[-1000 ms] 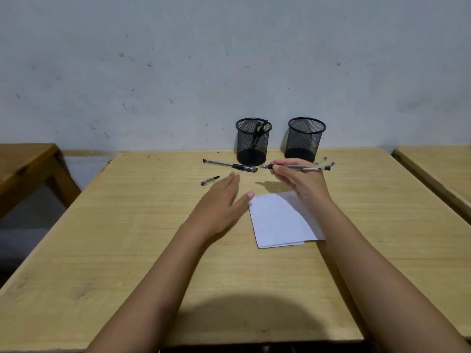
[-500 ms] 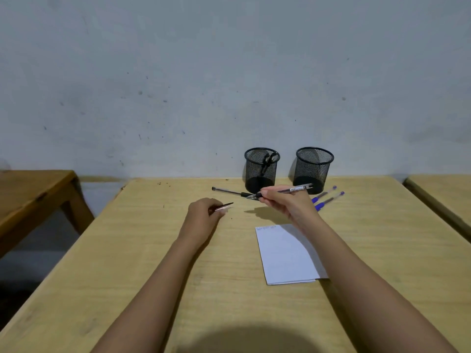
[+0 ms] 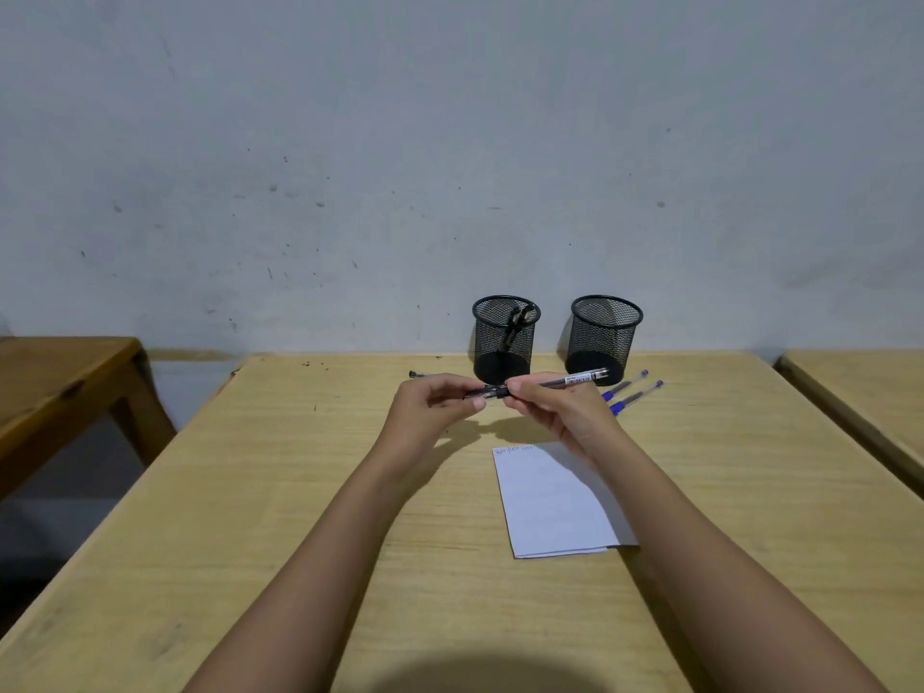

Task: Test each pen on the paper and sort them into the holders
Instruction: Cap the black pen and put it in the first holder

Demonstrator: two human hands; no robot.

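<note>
At frame centre, fingers of the left hand (image 3: pixel 434 408) pinch the black pen's (image 3: pixel 575 380) tip end while fingers of the right hand (image 3: pixel 562 412) pinch its barrel. Keep the 2 grips aligned (probably capping) and push straight.

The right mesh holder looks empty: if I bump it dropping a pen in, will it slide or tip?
Probably light: the right mesh holder is open wire and looks empty, so a bump would likely slide it on the smooth table. Tipping seems less likely: it stands upright and squat on a solid dark base.
</note>
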